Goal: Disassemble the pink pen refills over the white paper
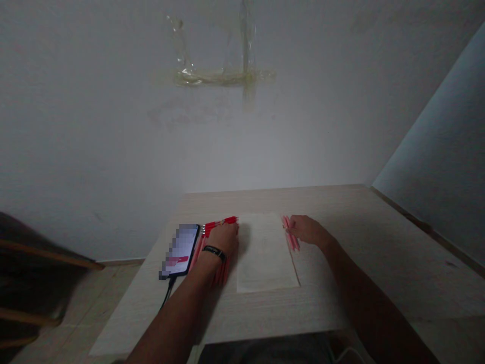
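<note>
My right hand point(306, 229) is closed around a small bunch of pink pens point(293, 239) at the right edge of a pale sheet of paper point(265, 263). On the paper's left side, my left hand point(226, 237), a dark band on its wrist, rests over a group of red pens point(228, 221). Its fingers look curled down, and what lies under them is hidden. More red and pink pens point(222, 273) show below that hand and beside the wrist. The pens look slim; their finer details are too dim to make out.
A phone point(184, 250) with its screen lit lies left of the pens, a cable point(167, 293) running from its lower end. The wooden table point(326, 308) meets a wall point(322, 126) with old tape point(215, 78) on it. Wooden furniture bars point(30, 316) stand at the left.
</note>
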The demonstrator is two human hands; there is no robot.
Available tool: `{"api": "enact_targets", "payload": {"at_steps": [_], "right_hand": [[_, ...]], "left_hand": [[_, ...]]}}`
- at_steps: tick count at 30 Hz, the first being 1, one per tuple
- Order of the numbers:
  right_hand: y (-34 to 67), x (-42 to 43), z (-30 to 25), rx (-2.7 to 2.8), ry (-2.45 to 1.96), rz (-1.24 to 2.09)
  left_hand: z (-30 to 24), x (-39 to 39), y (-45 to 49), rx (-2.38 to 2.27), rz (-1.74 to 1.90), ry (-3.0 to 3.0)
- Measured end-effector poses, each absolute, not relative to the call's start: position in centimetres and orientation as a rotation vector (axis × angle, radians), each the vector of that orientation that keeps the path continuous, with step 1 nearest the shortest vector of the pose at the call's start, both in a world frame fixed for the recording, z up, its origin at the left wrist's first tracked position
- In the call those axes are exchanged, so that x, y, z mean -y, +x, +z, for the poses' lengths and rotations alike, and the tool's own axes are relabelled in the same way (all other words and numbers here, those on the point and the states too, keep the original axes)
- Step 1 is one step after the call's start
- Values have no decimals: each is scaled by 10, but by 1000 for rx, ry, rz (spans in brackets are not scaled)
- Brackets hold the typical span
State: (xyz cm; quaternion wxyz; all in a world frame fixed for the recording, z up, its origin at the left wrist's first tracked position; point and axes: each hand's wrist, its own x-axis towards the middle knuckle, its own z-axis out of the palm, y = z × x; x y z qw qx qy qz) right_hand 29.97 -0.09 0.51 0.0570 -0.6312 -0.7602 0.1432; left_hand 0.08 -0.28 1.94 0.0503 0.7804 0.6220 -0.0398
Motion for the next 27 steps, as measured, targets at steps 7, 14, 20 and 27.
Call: {"api": "enact_targets", "payload": {"at_steps": [7, 14, 20, 27], "right_hand": [[299, 2, 4, 2290, -1896, 458], [298, 1, 4, 2274, -1922, 438], [298, 1, 3, 2278, -1927, 423], [301, -1, -1, 2273, -1841, 426]], "left_hand": [[14, 3, 1, -1864, -117, 2406], [11, 3, 1, -1861, -136, 2432], [10, 6, 7, -1889, -154, 2433], [23, 6, 0, -1851, 39, 2424]]}}
